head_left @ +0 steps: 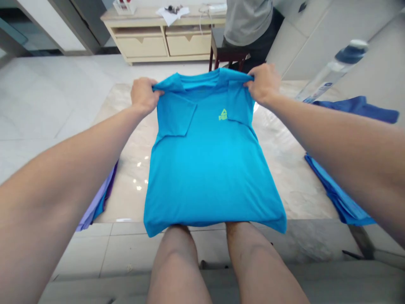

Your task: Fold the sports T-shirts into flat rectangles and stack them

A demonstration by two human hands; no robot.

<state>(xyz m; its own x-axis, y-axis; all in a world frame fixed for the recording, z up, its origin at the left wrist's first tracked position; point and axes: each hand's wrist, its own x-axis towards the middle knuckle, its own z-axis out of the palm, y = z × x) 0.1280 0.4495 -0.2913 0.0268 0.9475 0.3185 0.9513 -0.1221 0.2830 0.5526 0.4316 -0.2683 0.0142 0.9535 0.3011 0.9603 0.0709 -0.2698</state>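
Note:
A bright blue T-shirt [209, 169] with a small green logo lies stretched over a marble table [284, 169], sleeves folded in and its hem hanging over the near edge above my knees. My left hand [144, 95] is closed on the shirt's left shoulder at the far end. My right hand [264, 82] pinches the right shoulder beside the collar. Both arms reach straight out, lifting the top edge slightly.
Folded blue clothes [338, 194] lie on the table's right; a purple garment [99, 198] hangs off its left edge. A clear water bottle [332, 69] stands far right. Beyond the table a person [248, 21] sits on a dark stool by a low wooden cabinet [164, 36].

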